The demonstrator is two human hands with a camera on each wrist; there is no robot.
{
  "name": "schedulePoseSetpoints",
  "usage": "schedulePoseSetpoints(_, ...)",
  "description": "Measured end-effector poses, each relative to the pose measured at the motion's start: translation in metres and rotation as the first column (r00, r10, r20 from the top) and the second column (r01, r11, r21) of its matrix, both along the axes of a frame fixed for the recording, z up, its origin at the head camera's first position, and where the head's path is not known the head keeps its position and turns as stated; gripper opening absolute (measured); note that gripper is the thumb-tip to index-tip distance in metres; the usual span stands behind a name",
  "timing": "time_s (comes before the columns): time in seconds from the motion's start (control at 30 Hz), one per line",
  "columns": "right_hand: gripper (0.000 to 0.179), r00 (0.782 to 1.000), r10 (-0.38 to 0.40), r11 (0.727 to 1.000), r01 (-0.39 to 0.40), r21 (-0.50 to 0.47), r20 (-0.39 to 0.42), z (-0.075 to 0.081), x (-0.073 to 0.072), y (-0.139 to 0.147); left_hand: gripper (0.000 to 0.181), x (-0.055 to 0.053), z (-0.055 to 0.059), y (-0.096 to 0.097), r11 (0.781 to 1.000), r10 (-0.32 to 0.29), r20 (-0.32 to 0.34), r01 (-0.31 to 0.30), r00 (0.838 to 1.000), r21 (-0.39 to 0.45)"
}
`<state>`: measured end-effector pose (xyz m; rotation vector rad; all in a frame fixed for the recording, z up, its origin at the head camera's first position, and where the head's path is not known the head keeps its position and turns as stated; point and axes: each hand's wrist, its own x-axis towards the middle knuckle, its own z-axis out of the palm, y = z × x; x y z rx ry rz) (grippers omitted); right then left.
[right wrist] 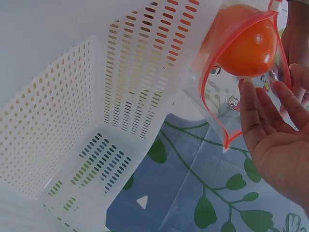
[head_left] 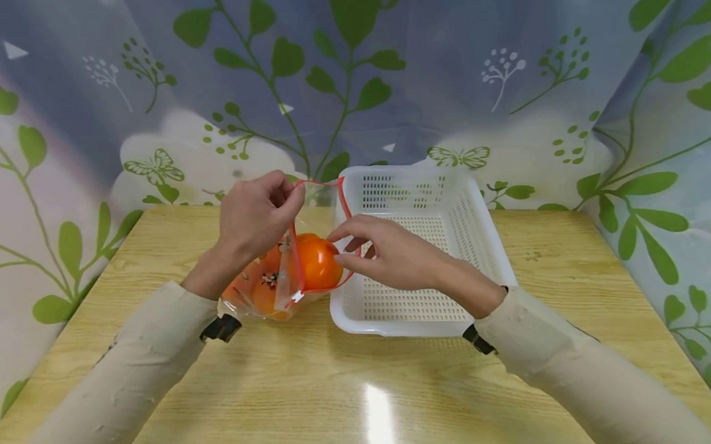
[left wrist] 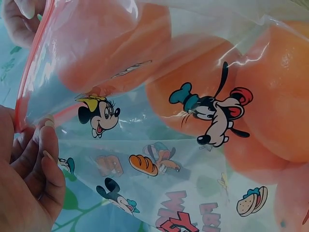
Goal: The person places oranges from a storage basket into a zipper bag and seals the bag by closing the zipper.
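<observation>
My left hand (head_left: 257, 211) pinches the red zip edge of a clear zip bag (left wrist: 111, 159) printed with cartoon figures. Several round orange fruits (left wrist: 270, 92) show through its plastic. At the bag's gaping mouth sits one shiny orange fruit (head_left: 319, 263), framed by the red strip. My right hand (head_left: 392, 250) reaches in from the right over the basket's edge, fingertips right at that fruit. In the right wrist view its fingers (right wrist: 251, 106) extend loosely toward the fruit's underside. A white slider hangs on the strip's lower corner.
Beside the bag, on the right, stands a white perforated plastic basket (head_left: 491, 254), its near-left rim close to the bag. Both are on a wood-grain table (head_left: 300, 392). Behind hangs a leaf-patterned curtain (head_left: 421, 72).
</observation>
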<state>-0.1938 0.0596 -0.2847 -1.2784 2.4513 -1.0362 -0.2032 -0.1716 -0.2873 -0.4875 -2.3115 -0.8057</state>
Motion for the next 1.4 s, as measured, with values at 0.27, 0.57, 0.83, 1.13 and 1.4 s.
schedulePoseSetpoints(0.27, 0.025, 0.999, -0.04, 0.999, 0.04, -0.018, -0.023, 0.0, 0.007, 0.009, 0.025, 0.0, 0.0, 0.0, 1.0, 0.008, -0.003, -0.008, 1.0, -0.007)
schedulePoseSetpoints(0.57, 0.017, 0.999, -0.025, 0.999, 0.026, -0.022, 0.041, -0.005, 0.017, 0.016, 0.025, -0.002, 0.003, -0.006, 1.0, 0.024, 0.005, -0.024, 1.0, 0.016)
schedulePoseSetpoints(0.83, 0.015, 1.0, -0.002, 1.0, 0.002, 0.031, 0.024, -0.011, 0.025, 0.014, 0.027, -0.002, 0.009, -0.011, 0.996, 0.069, 0.024, -0.07, 0.997, 0.048)
schedulePoseSetpoints(1.13, 0.015, 0.996, -0.082, 0.99, 0.084, 0.115, -0.023, -0.016, 0.029, 0.011, 0.028, -0.001, 0.011, -0.013, 0.994, 0.087, 0.038, -0.089, 0.995, 0.058)
schedulePoseSetpoints(1.4, 0.016, 0.987, -0.154, 0.971, 0.144, 0.191, 0.036, -0.019, 0.027, 0.012, 0.027, 0.0, 0.01, -0.012, 0.995, 0.076, 0.043, -0.078, 0.996, 0.057)
